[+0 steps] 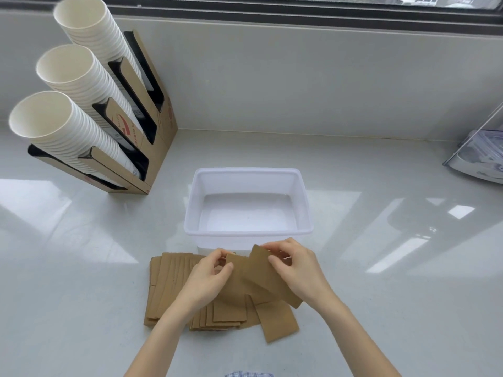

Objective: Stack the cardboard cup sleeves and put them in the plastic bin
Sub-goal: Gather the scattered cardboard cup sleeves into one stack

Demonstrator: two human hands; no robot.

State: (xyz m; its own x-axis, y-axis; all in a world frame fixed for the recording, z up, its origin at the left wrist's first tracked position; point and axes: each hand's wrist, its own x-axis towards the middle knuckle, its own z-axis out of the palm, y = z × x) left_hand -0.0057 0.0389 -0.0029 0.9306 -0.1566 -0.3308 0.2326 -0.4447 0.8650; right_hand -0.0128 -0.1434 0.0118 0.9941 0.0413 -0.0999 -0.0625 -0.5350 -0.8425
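Several flat brown cardboard cup sleeves (pixel 168 284) lie fanned out on the white counter just in front of the translucent white plastic bin (pixel 190 210), which holds nothing. My right hand (pixel 299 265) pinches the top of one tilted sleeve (pixel 268 276) raised above the pile. My left hand (pixel 209 276) grips the upper edge of another sleeve (pixel 236 270) beside it; the two sleeves overlap between my hands. One loose sleeve (pixel 277 322) lies angled at the pile's right edge.
A cardboard dispenser (pixel 160 123) with three slanted stacks of white paper cups (pixel 79 137) stands at the back left. A clear plastic container (pixel 481 156) sits at the far right edge. A grey wall and window ledge run behind the counter.
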